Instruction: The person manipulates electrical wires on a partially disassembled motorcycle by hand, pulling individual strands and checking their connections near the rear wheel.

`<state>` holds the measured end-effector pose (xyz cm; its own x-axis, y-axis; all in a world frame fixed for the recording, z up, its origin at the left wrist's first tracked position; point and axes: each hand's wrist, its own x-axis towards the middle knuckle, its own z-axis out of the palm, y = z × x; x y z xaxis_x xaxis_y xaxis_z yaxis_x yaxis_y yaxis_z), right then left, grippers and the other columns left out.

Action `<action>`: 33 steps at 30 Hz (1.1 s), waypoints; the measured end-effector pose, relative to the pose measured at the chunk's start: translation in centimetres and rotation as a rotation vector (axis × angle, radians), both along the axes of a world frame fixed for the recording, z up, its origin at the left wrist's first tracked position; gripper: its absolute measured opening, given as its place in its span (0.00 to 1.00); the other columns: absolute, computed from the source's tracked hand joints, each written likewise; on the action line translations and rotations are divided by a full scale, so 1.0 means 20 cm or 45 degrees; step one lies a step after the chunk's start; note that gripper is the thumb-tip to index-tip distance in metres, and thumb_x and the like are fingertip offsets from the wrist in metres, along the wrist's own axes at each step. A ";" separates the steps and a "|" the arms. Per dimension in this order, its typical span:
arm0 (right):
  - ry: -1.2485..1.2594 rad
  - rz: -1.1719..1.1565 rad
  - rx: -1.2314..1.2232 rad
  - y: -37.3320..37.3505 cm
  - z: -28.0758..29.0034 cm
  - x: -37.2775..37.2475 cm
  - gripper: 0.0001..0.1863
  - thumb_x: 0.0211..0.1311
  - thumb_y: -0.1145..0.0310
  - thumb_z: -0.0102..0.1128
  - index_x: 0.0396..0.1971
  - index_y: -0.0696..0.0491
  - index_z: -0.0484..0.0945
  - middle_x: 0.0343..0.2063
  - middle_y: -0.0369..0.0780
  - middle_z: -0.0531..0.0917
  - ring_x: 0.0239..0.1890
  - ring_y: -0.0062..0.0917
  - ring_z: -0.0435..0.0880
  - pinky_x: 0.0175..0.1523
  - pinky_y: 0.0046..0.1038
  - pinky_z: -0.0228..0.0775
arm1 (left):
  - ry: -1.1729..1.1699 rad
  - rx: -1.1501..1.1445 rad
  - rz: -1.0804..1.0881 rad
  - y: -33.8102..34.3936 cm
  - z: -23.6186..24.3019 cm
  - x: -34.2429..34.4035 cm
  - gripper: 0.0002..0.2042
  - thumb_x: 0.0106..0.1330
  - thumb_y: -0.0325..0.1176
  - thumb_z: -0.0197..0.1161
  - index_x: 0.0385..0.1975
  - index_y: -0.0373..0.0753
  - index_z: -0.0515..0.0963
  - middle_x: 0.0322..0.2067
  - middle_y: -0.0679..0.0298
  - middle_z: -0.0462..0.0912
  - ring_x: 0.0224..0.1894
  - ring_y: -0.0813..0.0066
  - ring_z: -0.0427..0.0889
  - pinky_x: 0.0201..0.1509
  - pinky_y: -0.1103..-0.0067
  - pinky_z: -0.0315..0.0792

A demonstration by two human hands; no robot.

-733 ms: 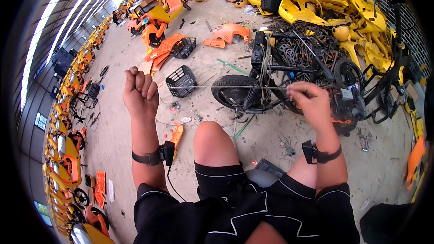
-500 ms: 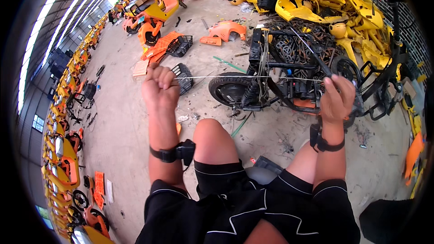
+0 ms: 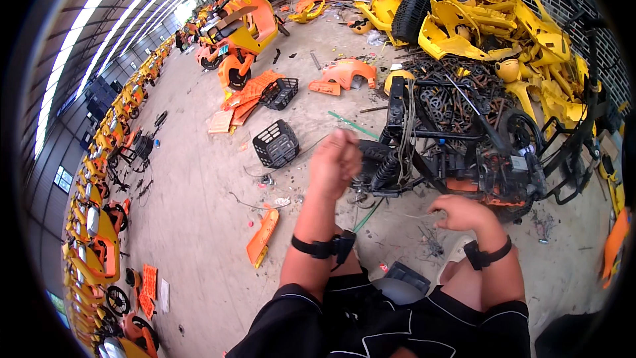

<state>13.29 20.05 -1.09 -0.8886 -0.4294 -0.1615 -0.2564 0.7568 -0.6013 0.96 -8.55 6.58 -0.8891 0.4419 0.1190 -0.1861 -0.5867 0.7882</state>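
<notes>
My left hand (image 3: pixel 334 162) is raised in front of the stripped black scooter frame (image 3: pixel 434 136), fingers curled closed; what they hold is too unclear to make out. Lower and to the right, my right hand (image 3: pixel 464 212) has loosely bent fingers, apart. A faint thin strand shows just left of it, and I cannot tell whether it touches the fingers. Cords hang on the frame's rear upright, above the black shock absorber (image 3: pixel 385 174). The rear wheel (image 3: pixel 371 152) is partly hidden by my left hand.
A black basket (image 3: pixel 275 142) and an orange panel (image 3: pixel 260 238) lie on the concrete floor. Yellow body panels (image 3: pixel 483 20) are heaped behind black metal scrap (image 3: pixel 450 93). Parked orange-yellow scooters (image 3: pixel 99 225) line the left. A dark case (image 3: pixel 407 278) is beside my legs.
My left hand has moved right and ended lower, in front of the rear wheel. My right hand has dropped and its fingers have loosened. The taut pale line between my hands no longer shows.
</notes>
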 end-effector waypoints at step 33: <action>0.768 -0.793 -1.174 -0.74 0.07 -0.25 0.41 0.71 0.42 0.20 0.67 0.65 0.44 0.67 0.58 0.47 0.71 0.52 0.40 0.73 0.41 0.33 | 0.294 -0.053 -0.043 0.47 -0.32 0.15 0.40 0.69 0.65 0.24 0.70 0.36 0.45 0.72 0.60 0.42 0.73 0.66 0.39 0.74 0.71 0.35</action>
